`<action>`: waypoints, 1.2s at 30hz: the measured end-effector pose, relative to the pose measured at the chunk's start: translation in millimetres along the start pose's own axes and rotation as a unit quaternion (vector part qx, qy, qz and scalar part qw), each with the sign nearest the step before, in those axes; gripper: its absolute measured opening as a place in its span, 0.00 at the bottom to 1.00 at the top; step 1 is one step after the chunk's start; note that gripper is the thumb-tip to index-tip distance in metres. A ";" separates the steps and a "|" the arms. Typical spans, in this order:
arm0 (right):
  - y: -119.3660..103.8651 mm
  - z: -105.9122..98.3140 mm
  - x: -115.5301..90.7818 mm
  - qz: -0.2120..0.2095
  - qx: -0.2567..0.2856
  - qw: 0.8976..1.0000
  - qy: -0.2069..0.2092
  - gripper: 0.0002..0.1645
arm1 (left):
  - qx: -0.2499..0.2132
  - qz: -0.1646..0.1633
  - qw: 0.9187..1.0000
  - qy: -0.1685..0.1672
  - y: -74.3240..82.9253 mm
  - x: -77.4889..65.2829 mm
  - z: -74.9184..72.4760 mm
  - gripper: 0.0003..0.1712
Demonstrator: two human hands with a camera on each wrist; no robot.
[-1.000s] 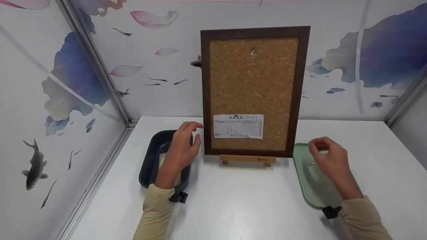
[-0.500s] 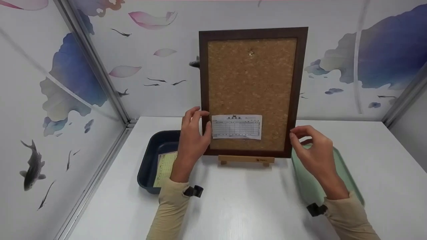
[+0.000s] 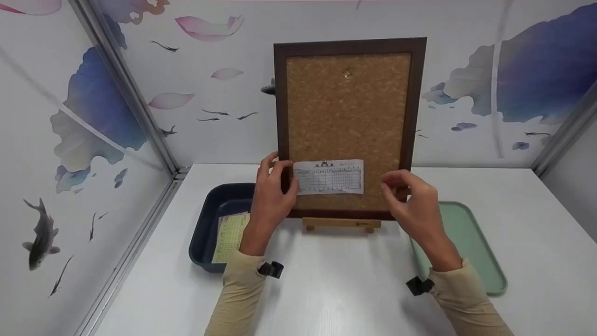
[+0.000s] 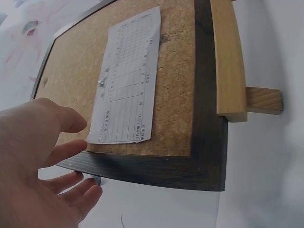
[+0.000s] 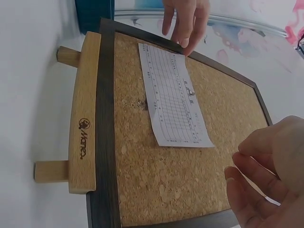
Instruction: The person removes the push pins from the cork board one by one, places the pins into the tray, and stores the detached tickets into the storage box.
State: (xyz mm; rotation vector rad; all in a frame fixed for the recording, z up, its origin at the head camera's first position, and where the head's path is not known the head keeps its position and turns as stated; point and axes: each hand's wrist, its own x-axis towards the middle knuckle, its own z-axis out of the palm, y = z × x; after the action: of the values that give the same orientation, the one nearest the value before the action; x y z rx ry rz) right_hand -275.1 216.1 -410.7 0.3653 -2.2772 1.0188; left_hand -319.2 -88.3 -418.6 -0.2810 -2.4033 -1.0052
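Observation:
A white printed slip (image 3: 328, 177) hangs low on the framed corkboard (image 3: 347, 116), a small pin (image 5: 191, 91) at its top edge. My left hand (image 3: 273, 193) is at the board's left frame, fingers loosely bent, one fingertip right at the slip's corner in the left wrist view. My right hand (image 3: 413, 203) is in front of the board's lower right, thumb and forefinger tips close together, to the right of the slip. Whether a small thing is between those fingertips I cannot tell. Another clear pin (image 3: 347, 73) sits high on the cork.
A dark blue bin (image 3: 198, 233) with yellow-green paper slips (image 3: 228, 235) stands left, partly behind the left forearm. The pale green tray (image 3: 471, 242) lies right, partly covered by the right arm. A wooden easel ledge (image 3: 343, 223) supports the board on the white table.
My right hand has moved left from over the green tray to the board's lower right. My left hand has moved right from above the bin to the board's left edge.

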 end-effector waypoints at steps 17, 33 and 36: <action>-16.0 45.4 8.2 0.011 0.048 0.998 -0.050 0.14 | -0.020 0.004 1.000 0.020 0.0 0.3 5.0 0.16; -27.5 85.2 21.1 0.006 0.015 0.998 -0.057 0.15 | -0.043 0.000 0.999 0.006 -6.5 0.8 9.4 0.13; -29.0 90.9 24.0 0.004 0.006 0.998 -0.057 0.18 | -0.048 0.004 0.999 0.004 -9.1 0.9 10.3 0.10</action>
State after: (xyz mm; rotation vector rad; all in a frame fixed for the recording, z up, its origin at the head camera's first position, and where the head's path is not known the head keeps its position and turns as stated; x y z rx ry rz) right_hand -318.1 128.8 -425.9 0.4291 -2.3770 1.0402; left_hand -327.3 -87.4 -429.6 -0.3193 -2.3488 -1.1195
